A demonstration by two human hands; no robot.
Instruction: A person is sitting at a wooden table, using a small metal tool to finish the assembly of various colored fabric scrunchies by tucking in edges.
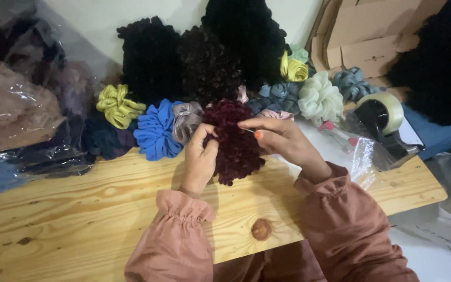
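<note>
1. A dark maroon scrunchie (234, 140) sat at the centre of the frame, just above the near edge of the pale wooden table (79, 209) — low enough to rest partly on the board, which probably kept its ruffled fabric steady for fine work.
2. The left hand (200, 156) stood upright at the scrunchie's left side, fingers curled together and clamped on its edge, thumb pressed in from the front; the wrist rose out of a gathered dusty-pink sleeve (176, 235) at lower centre.
3. The right hand (283, 140) came in from the right, its forearm angled toward the lower right corner. Thumb and forefinger were pinched together on a thin pale needle-like thing (247, 129) — too small to tell exactly what — whose tip lay against the top of the scrunchie.
4. Other scrunchies lay in a row across the middle of the frame — a yellow-green one (118, 106), a blue one (156, 130), a cream one (320, 99) — with black ruffled heaps (204, 57) behind, apparently kept in easy reach.
5. A tape dispenser (382, 120) stood at right, well apart from both hands.
</note>
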